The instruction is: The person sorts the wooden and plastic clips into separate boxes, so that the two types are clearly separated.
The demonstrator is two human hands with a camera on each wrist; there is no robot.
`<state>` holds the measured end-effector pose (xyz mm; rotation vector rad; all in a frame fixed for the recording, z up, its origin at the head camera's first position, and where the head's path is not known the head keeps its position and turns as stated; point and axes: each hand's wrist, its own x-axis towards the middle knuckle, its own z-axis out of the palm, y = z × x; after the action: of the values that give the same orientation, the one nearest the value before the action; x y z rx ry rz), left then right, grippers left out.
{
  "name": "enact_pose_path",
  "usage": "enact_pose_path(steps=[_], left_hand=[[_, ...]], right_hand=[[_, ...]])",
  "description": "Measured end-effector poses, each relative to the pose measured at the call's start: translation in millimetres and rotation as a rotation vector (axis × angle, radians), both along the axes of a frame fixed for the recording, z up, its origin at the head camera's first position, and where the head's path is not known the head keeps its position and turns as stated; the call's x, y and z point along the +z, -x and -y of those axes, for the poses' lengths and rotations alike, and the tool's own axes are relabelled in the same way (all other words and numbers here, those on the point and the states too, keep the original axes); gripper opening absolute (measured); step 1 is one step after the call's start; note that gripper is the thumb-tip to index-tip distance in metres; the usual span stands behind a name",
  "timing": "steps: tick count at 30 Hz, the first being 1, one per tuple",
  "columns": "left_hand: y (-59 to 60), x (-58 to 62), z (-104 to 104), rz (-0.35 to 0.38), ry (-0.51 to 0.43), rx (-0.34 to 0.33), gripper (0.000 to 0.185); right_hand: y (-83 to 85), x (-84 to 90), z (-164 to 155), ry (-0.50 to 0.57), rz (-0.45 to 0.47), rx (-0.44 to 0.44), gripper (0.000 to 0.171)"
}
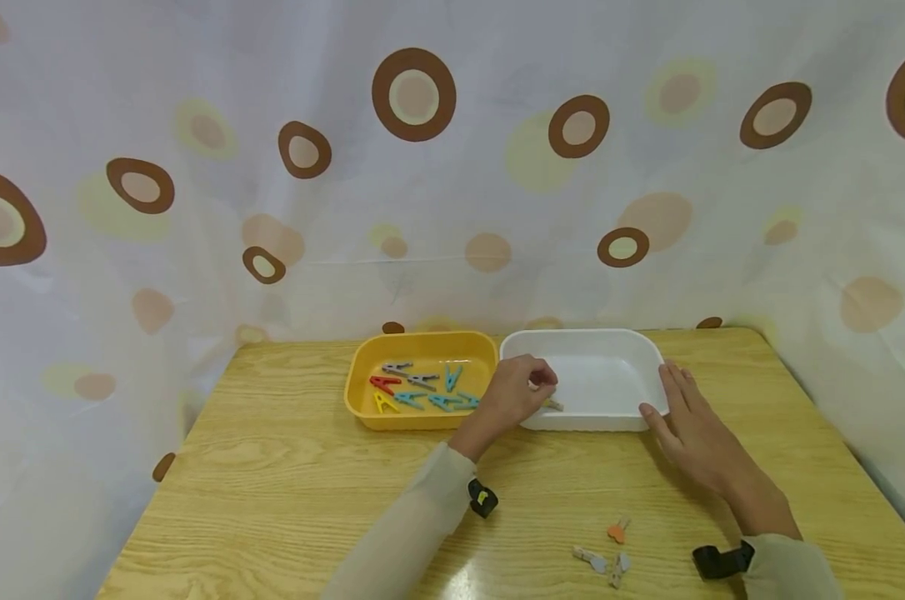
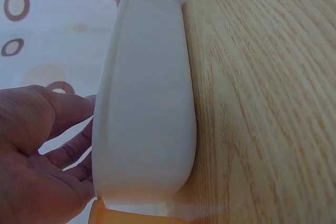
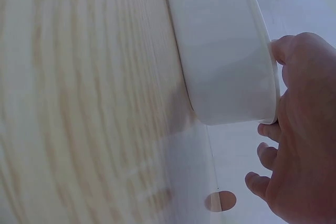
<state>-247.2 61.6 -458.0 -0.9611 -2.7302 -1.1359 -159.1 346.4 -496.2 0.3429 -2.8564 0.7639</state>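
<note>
A white plastic tray [image 1: 583, 425] stands on the table beside a yellow one. My left hand [image 1: 514, 392] reaches over its left end with fingers bent and thumb near the index finger. A small wooden clothespin [image 1: 553, 404] shows in the tray just below those fingertips. In the left wrist view, the thumb crosses the tray's rim [image 2: 107, 72], and its wall hides the other fingertips. My right hand [image 1: 696, 429] rests at the front right corner, fingers extended along the right side and thumb at the front rim. The right wrist view shows fingertips [image 3: 268, 156] beyond the tray's end.
The yellow tray [image 1: 403, 423] holds several plastic clothespins in grey, red, yellow and blue. Near the front of the wooden table [image 1: 287, 492] lie an orange-tipped wooden clothespin [image 1: 617, 532] and two pale-tipped ones [image 1: 589, 558]. A patterned curtain [image 1: 437, 208] hangs behind.
</note>
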Motion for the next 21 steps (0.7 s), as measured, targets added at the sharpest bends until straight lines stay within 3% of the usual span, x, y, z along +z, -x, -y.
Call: enact_pose_path(steps=[11,21], left_hand=[[-17.8,4.6,8.7,-0.011,-0.067,-0.061,0.008],[-48.8,11.9,18.6,-0.048,-0.116,-0.113,0.009]], right_hand=[[-1.2,3.7,0.5,-0.018,0.01,-0.01,0.076],[-0.4,4.4,-0.6,-0.017,0.02,-0.002,0.076]])
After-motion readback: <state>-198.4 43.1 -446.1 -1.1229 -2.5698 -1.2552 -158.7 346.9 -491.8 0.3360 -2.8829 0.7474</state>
